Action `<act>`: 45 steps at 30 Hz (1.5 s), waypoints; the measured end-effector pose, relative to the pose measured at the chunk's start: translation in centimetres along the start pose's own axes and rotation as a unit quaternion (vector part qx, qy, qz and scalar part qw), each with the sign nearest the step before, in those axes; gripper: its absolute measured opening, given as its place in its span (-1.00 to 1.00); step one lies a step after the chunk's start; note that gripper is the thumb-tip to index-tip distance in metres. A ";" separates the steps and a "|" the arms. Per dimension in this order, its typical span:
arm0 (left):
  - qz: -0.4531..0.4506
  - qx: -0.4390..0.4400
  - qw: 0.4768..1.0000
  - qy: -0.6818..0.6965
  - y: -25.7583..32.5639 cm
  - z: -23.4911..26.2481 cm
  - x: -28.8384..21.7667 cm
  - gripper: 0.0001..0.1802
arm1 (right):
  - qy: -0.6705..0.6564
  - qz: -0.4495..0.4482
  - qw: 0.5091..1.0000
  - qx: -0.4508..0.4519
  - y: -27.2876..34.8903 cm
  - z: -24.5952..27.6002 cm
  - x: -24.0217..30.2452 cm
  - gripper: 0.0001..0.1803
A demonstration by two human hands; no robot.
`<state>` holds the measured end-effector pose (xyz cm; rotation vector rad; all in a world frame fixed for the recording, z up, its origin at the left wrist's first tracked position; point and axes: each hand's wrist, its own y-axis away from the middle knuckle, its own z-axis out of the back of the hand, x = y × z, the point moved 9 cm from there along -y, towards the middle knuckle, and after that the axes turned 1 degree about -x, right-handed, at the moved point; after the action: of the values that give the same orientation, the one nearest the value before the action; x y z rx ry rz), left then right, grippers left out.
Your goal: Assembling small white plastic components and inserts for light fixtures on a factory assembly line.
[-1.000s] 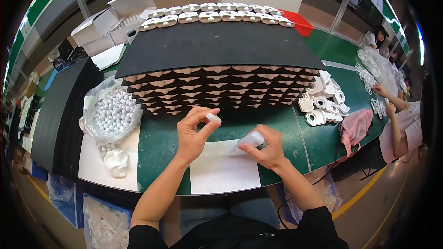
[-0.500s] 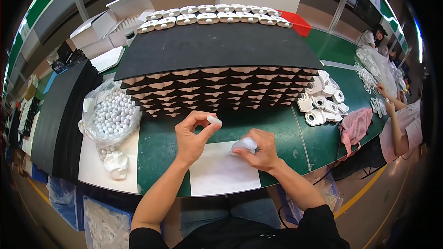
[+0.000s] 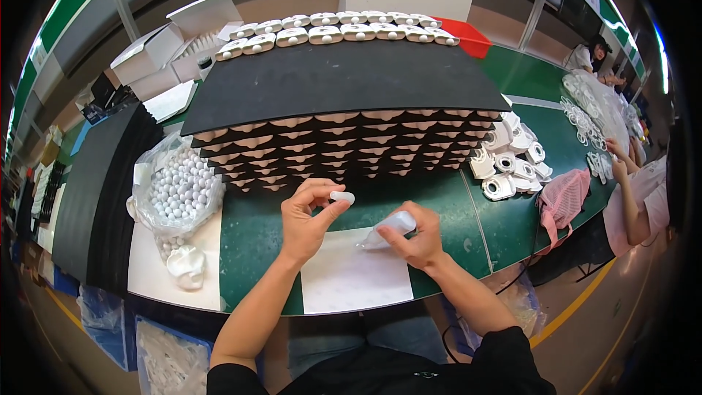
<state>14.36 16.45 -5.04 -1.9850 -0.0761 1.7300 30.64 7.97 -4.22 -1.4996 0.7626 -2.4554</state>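
Pinched between the thumb and fingers of my left hand (image 3: 303, 225) is a small white rounded plastic piece (image 3: 342, 197). My right hand (image 3: 423, 240) grips a translucent squeeze bottle (image 3: 400, 224), tilted so that its narrow tip points left and down over a white sheet of paper (image 3: 355, 281). The bottle's tip and the small piece are apart. Beyond both hands rises a stack of black boards (image 3: 351, 80) with pale parts between the layers. Rows of white oval parts (image 3: 325, 34), each with a small ball at its front, sit along the top board's far side.
To the left stand a clear bag of white balls (image 3: 179, 189), a crumpled white cloth or glove (image 3: 186, 267) and upright black boards (image 3: 91, 190). White ring-holed housings (image 3: 512, 168) and a pink mesh cloth (image 3: 564, 201) lie right. A co-worker's arms (image 3: 630, 183) reach over the table's right end.
My right hand has turned the bottle, so its tip now slants down to the left. The small piece in my left hand has shifted slightly and turned flatter.
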 end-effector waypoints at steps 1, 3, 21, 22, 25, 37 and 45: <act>0.013 0.001 1.000 0.006 0.0 0.0 0.2 -0.80 | 0.000 0.001 1.000 -0.002 0.0 0.1 -0.1 -0.80; 0.063 -0.003 0.997 0.049 0.1 -0.2 0.6 -0.79 | -0.098 -0.062 0.992 -0.043 0.2 1.0 -1.7 -0.77; 0.178 0.054 0.970 0.158 1.2 -1.8 3.3 -0.93 | 0.027 0.037 0.999 0.017 -0.1 0.1 0.7 -0.74; 0.163 0.071 0.974 0.142 1.1 -2.0 2.7 -0.91 | 0.028 0.037 0.999 0.016 0.0 0.2 0.7 -0.74; 0.144 0.103 0.976 0.122 1.1 -2.7 1.9 -0.87 | -0.025 -0.036 0.998 0.049 0.3 -0.3 -0.5 -0.79; 0.043 0.166 0.981 0.093 2.5 -3.5 -2.0 -0.79 | -0.236 -0.165 0.941 0.176 1.5 -3.2 -2.1 -0.58; -0.168 -0.124 0.953 -0.221 4.5 12.4 -13.5 -0.81 | -0.227 -0.143 0.963 -0.025 0.7 0.9 -3.6 -0.55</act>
<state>-1.09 11.76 4.68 -1.5813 -0.7722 1.9651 33.06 8.44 -7.06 -2.2151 0.5506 -2.1365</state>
